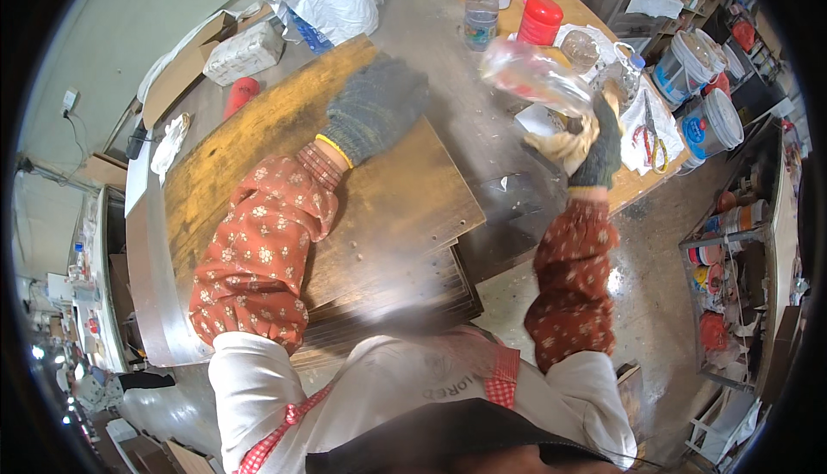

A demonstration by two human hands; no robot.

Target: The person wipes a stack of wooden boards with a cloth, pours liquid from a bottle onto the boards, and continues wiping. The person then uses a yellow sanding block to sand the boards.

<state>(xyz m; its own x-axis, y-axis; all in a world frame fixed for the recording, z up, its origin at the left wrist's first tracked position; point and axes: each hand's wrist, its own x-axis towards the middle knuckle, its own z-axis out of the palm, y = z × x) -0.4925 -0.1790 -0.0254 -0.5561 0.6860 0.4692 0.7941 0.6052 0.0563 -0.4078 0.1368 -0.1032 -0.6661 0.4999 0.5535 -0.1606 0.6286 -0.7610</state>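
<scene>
Over the workbench [482,121], the right hand [590,138] grip clamps a clear bottle [534,76]; left hand [379,103] lies flat on boards [388,207].

One head-worn fisheye view is given, aimed steeply down from close above at the table [482,121], with both forearms entering from the lower edge and straight edges bent toward the rim.

The person is wearing rust-red oversleeves printed with small pale flowers, gathered at the elbows over white sleeves. The left hand [376,105] is wearing a dark grey knit glove with a yellow cuff band; the right hand [588,140] is wearing a dark, pale-palmed glove. A red-and-white checked strap is crossing the white top.
</scene>
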